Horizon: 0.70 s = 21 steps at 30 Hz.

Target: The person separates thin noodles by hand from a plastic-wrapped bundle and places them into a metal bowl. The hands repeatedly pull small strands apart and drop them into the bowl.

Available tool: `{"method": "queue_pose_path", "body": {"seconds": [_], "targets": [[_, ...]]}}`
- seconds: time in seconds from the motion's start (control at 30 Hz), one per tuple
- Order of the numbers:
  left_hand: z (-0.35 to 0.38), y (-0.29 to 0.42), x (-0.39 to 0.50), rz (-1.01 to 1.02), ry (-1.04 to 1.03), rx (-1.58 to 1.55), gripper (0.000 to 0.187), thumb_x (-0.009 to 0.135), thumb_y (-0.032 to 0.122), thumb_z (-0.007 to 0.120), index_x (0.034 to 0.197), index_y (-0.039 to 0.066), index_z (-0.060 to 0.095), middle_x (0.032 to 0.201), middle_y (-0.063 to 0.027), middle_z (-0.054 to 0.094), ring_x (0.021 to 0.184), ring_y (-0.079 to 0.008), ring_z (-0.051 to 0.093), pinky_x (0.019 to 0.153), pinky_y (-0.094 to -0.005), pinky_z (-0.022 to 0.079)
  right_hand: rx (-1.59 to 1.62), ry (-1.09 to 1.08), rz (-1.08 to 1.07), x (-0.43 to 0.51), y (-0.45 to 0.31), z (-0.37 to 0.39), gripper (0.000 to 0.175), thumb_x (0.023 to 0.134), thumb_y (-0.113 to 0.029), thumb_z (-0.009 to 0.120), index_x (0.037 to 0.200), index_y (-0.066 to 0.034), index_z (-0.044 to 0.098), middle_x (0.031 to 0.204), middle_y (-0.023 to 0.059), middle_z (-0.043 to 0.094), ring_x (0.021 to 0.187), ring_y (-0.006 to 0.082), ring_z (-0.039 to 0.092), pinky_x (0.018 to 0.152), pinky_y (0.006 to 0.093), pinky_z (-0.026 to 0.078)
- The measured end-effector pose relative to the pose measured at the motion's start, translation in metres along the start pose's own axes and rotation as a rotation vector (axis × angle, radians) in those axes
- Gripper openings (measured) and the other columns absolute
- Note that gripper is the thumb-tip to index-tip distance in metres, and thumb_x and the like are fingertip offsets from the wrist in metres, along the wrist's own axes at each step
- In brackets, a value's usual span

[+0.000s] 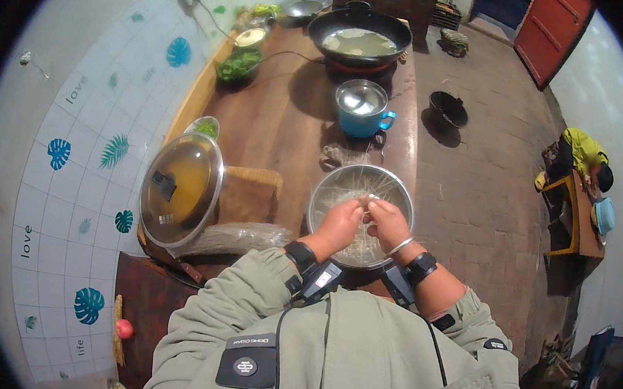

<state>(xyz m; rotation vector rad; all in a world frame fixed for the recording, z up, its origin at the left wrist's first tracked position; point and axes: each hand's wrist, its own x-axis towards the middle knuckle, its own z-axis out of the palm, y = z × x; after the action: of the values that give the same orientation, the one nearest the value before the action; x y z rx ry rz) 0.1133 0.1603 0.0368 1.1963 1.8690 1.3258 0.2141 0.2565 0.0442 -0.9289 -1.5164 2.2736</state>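
Both of my hands meet above a round stainless steel basin [320, 195] at the table's near right edge. My left hand [338, 222] and my right hand [389, 223] pinch thin dry noodle strands between them, fingertips nearly touching. More pale strands [366, 241], probably dry vermicelli, lie loose in the basin, and some stick up beyond my fingers. The hands hide part of the basin's middle. To the left lies a clear plastic bag [241, 239] with long pale strands in it. A glass pot lid [181, 188] leans near it, beside a wooden board [250, 192].
A blue mug [358, 118] with a metal bowl on it stands past the basin. Farther back, a black wok [314, 36] holds liquid. Greens [239, 66] line the wall side. On the floor is a black bucket [448, 111]; a person [584, 154] sits at a small table [579, 218].
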Motion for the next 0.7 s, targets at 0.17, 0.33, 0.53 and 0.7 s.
{"method": "queue_pose_path", "body": {"seconds": [0.17, 0.33, 0.53, 0.7], "targets": [[0.005, 0.005, -0.004, -0.032, 0.006, 0.094, 0.022, 0.089, 0.013, 0.043, 0.102, 0.000, 0.055, 0.087, -0.0170, 0.060, 0.078, -0.0280, 0.059, 0.069, -0.0340, 0.046, -0.266, 0.024, -0.059, 0.004, 0.007, 0.003, 0.028, 0.091, -0.024, 0.044, 0.086, -0.0005, 0.059, 0.070, 0.0027, 0.053, 0.063, 0.0101, 0.045, 0.057, 0.0265, 0.040], [0.008, -0.012, -0.005, -0.083, 0.021, -0.076, 0.021, 0.089, 0.014, 0.043, 0.097, -0.001, 0.055, 0.079, -0.0156, 0.060, 0.071, -0.0265, 0.059, 0.065, -0.0338, 0.046, -0.114, -0.038, 0.161, 0.011, 0.013, -0.001, 0.025, 0.090, -0.024, 0.044, 0.095, -0.0023, 0.056, 0.076, 0.0019, 0.053, 0.064, 0.0108, 0.048, 0.055, 0.0234, 0.039], [-0.005, -0.078, 0.009, -0.316, 0.035, 0.038, 0.021, 0.086, 0.014, 0.044, 0.098, 0.001, 0.056, 0.074, -0.0154, 0.058, 0.070, -0.0249, 0.057, 0.062, -0.0367, 0.045, 0.126, 0.025, 0.209, 0.041, 0.032, -0.034, 0.030, 0.086, -0.016, 0.049, 0.112, 0.0005, 0.051, 0.086, 0.0022, 0.054, 0.071, 0.0112, 0.050, 0.061, 0.0240, 0.041], [-0.001, -0.118, 0.004, -0.544, -0.019, -0.078, 0.034, 0.082, 0.011, 0.047, 0.113, -0.002, 0.051, 0.096, -0.0242, 0.059, 0.089, -0.0329, 0.059, 0.078, -0.0373, 0.045, -0.421, 0.160, 0.026, 0.067, 0.049, -0.053, 0.027, 0.082, -0.010, 0.048, 0.104, -0.0003, 0.061, 0.092, 0.0085, 0.063, 0.080, 0.0154, 0.057, 0.072, 0.0265, 0.045]]}}
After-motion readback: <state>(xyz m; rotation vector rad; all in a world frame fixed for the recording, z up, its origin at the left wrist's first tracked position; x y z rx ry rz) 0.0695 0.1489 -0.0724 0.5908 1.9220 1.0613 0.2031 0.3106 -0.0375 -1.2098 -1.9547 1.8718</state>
